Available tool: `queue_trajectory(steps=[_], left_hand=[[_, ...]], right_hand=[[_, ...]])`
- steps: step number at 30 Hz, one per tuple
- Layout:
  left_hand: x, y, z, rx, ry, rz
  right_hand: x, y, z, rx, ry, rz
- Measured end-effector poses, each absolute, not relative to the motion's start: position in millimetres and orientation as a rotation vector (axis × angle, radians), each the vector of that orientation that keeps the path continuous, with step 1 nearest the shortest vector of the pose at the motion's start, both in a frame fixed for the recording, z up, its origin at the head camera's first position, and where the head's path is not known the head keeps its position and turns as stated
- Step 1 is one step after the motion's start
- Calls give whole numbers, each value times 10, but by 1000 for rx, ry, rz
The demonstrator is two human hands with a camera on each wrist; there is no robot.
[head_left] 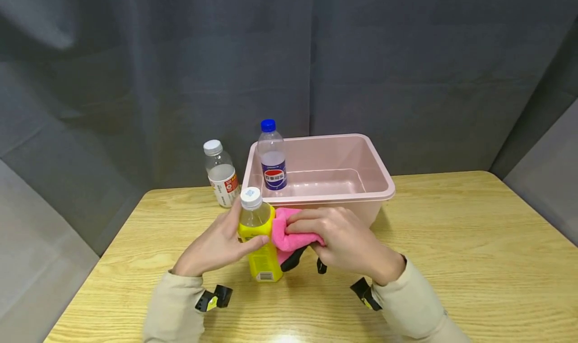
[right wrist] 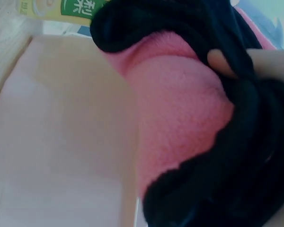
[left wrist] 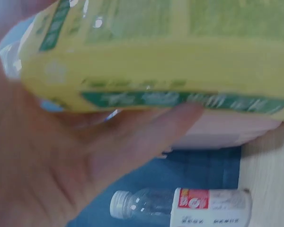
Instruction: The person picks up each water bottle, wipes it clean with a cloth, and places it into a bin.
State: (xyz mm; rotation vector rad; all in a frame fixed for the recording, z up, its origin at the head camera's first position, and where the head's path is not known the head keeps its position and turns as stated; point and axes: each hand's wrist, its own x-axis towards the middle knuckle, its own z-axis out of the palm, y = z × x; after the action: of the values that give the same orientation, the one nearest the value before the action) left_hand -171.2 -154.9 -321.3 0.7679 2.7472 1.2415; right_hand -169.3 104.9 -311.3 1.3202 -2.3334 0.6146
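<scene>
A bottle (head_left: 265, 263) with a yellow label and white cap stands near the middle of the table, in front of the basin. My left hand (head_left: 214, 245) holds it from the left, thumb across the near side and fingers behind. A pink cloth (head_left: 288, 236) with black parts is bunched in my right hand (head_left: 349, 242) and touches the bottle's right side. In the right wrist view the cloth (right wrist: 180, 104) shows black fabric around its pink pile, hiding most of the fingers. The yellow label (left wrist: 156, 56) fills the top of the left wrist view.
Behind my hands sits a pale pink basin (head_left: 384, 192). A blue-capped bottle (head_left: 272, 155) stands inside it at the left. Left of the basin, a white-capped bottle (head_left: 222, 177) with a white and red label stands on the wooden table (head_left: 456, 263). Dark curtains (head_left: 384, 72) hang behind.
</scene>
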Motion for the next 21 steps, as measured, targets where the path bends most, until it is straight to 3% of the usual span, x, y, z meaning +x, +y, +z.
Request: queue_trajectory(steps=[13, 21], left_hand=[[-1713, -1440, -3252, 650, 2980, 1252], [-1716, -1478, -3226, 769, 2913, 1320]], right_hand=[[-1734, 1221, -3021, 1314, -2300, 801], [-1724, 1244, -3006, 1231, -2282, 851]])
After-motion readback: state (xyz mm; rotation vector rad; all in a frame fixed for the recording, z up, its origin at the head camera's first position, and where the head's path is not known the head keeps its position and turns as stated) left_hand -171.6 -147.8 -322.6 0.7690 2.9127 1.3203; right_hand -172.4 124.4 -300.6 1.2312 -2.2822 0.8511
